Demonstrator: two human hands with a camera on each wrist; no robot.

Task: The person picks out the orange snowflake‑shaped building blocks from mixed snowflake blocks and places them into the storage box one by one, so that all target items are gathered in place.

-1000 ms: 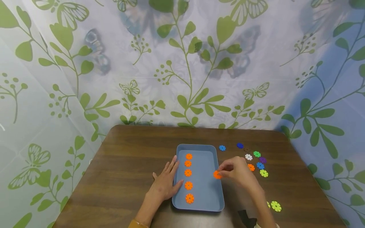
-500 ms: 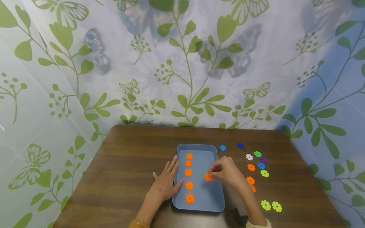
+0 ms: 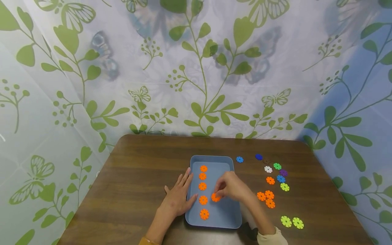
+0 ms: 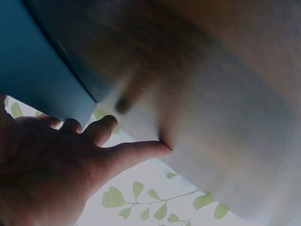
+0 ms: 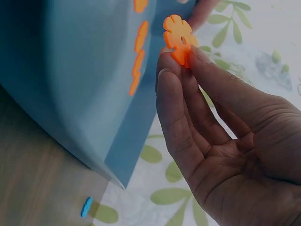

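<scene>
A blue-grey tray [image 3: 225, 214] lies on the table, with several orange notched discs [image 3: 203, 200] in a column along its left side. Over the tray, my right hand [image 3: 231, 186] pinches another orange notched disc [image 5: 179, 40] between thumb and fingertips, just right of that column. In the right wrist view the held disc is tilted and its centre hole shows. My left hand [image 3: 176, 199] rests at the tray's left side, fingers spread and fairly straight, touching the rim. The left wrist view shows this hand [image 4: 70, 155] against the tray's outer wall [image 4: 42, 61].
On the wooden table [image 3: 147, 163] right of the tray lie loose discs: orange ones [image 3: 269, 194], yellow-green ones [image 3: 286, 221], a white disc [image 3: 268, 169], a green disc [image 3: 277, 166], a purple disc [image 3: 283, 173] and blue ones [image 3: 240, 159]. A leaf-patterned curtain [image 3: 214, 68] hangs behind.
My right hand has carried the orange disc leftward from the tray's right edge to beside the column, uncovering loose orange discs on the table. The left hand has stayed put.
</scene>
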